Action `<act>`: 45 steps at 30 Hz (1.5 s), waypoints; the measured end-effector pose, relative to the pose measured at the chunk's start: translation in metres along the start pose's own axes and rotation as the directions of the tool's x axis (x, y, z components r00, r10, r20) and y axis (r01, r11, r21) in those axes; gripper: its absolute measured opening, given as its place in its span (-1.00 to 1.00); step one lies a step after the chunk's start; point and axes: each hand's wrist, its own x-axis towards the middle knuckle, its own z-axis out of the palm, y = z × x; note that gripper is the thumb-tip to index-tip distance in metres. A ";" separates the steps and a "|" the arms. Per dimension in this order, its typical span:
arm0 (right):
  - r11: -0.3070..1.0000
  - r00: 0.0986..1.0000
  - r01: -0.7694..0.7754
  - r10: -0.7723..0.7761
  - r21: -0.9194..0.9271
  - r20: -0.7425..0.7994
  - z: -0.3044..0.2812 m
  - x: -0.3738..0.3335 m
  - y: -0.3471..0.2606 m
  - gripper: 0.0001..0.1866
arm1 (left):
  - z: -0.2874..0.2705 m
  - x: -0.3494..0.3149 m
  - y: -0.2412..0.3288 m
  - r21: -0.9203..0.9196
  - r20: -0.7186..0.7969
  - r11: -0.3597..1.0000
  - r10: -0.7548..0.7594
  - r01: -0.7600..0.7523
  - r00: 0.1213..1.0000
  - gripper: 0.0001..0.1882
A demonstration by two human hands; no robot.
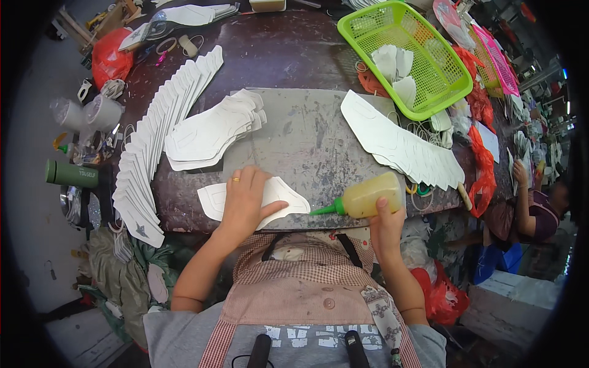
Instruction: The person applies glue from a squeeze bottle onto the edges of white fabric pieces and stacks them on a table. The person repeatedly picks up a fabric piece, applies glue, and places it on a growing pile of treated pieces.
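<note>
My left hand (pixel 244 202) lies on a white shoe-upper-shaped piece (pixel 288 197) near the front edge of the work board, thumb spread from the fingers. In my right hand (pixel 388 228) is a squeeze bottle (pixel 373 195) of yellowish liquid, tipped on its side. Its green nozzle (pixel 330 208) points left, with the tip close to the right end of the white piece. Whether the tip touches the piece I cannot tell. Behind my left hand rests a stack of similar white pieces (pixel 205 132).
A long fanned row of white pieces (pixel 147 147) curves along the left. Another overlapped row (pixel 399 141) lies on the right of the grey board (pixel 294 132). A green basket (pixel 442 101) holds more pieces. A green flask (pixel 72 173) stands out leftward; a co-worker (pixel 534 208) is far right.
</note>
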 end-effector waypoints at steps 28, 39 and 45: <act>0.752 0.961 0.188 -0.008 0.632 -0.276 -0.094 -0.009 0.000 -0.37 | 0.048 0.256 0.087 -0.563 0.303 0.742 0.596 -0.365 0.744 -0.79; 0.808 0.956 0.113 0.071 0.579 -0.286 -0.090 -0.011 -0.003 -0.36 | 0.039 0.206 0.088 -0.390 -0.113 0.683 0.630 -0.618 0.768 -0.39; 0.893 0.986 0.149 -0.100 0.425 -0.137 -0.060 -0.012 0.010 -0.33 | -0.038 0.103 -0.030 0.146 -0.340 0.981 0.171 -0.128 0.925 -0.56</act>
